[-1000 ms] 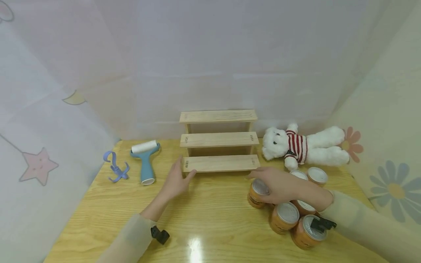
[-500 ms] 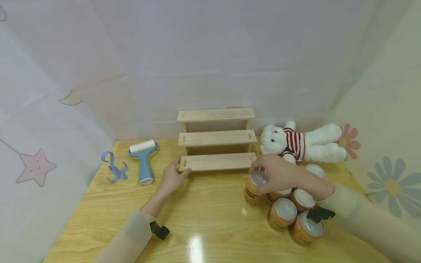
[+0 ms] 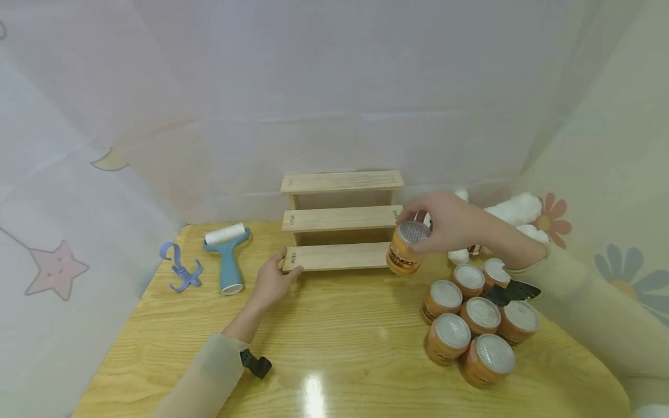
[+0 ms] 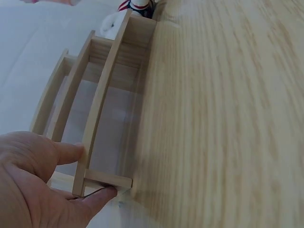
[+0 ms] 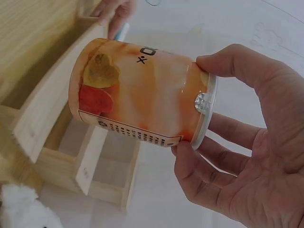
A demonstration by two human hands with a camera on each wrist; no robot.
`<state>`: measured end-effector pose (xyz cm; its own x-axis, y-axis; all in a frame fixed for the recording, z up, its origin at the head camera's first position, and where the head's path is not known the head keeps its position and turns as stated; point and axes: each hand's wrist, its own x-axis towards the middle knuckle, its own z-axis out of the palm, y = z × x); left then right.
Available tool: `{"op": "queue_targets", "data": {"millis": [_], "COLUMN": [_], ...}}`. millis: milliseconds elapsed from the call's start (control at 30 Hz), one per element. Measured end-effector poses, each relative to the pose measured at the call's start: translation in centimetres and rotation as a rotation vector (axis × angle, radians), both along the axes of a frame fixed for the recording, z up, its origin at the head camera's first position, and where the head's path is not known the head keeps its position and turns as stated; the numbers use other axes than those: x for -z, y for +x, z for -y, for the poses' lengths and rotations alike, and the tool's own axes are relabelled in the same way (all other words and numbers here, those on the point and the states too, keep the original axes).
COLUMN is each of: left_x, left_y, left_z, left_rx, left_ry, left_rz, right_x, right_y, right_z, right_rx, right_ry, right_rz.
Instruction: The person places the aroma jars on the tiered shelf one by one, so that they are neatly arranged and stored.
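In the head view, my right hand (image 3: 452,222) holds an orange can (image 3: 401,259) by its lidded top, raised at the right end of a three-step wooden shelf (image 3: 340,219). The right wrist view shows the can (image 5: 135,90) with a fruit-printed label, thumb and fingertips gripping it near the pale lid. My left hand (image 3: 273,281) grips the left end of the lowest step. In the left wrist view, the thumb of the left hand (image 4: 45,178) lies on that board (image 4: 102,99) and a finger reaches round its end.
Several more orange cans (image 3: 482,313) stand together at the right. Behind the right arm lies a white plush bear (image 3: 514,210), partly hidden. A blue-handled lint roller (image 3: 228,258) and a curly purple plastic piece (image 3: 182,270) lie at the left. Printed cloth walls surround the table (image 3: 334,337).
My right hand has lifted the can from the table beside the other cans, up to the shelf's right end. The left hand stays at the shelf's left end.
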<state>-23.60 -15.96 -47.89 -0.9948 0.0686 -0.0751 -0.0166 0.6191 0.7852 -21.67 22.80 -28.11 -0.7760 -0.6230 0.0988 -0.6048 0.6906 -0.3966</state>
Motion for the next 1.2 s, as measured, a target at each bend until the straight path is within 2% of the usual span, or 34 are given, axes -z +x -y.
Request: {"op": "queue_targets", "data": {"millis": [167,367,500,700,833,1033,1200], "left_x": [-0.2,-0.2,0.1,0.2,0.1,-0.1,0.2], "left_y": [-0.1,-0.4,-0.5,-0.7,-0.8,-0.8,-0.5], "left_z": [0.0,0.1,0.1,-0.3,-0.5,-0.1,-0.1], "left_rx": [-0.015,-0.003,-0.002,0.006,0.006,-0.022,-0.010], "left_ry": [0.017,0.024,0.013,-0.008,0.031,0.057,0.056], "left_rz": [0.013,0.009,0.002,-0.028,-0.017,0.004,0.007], "right_x": [-0.9,-1.7,-1.9,-2.5,-3.0,-3.0,-3.3], "right_y": [-1.9,-4.5,-6.7,-10.0,-11.9,-14.2,-14.9], "right_z": [1.2,3.5,5.2,7.3,8.5,11.3,13.6], "right_rx": [-0.007,0.051,0.072,0.147,0.184,0.162,0.122], "right_ry": [-0.054,-0.083,-0.110,-0.177,-0.199,-0.165,-0.089], "right_rz": [0.024,0.024,-0.016,-0.038,-0.038,-0.051,-0.124]}}
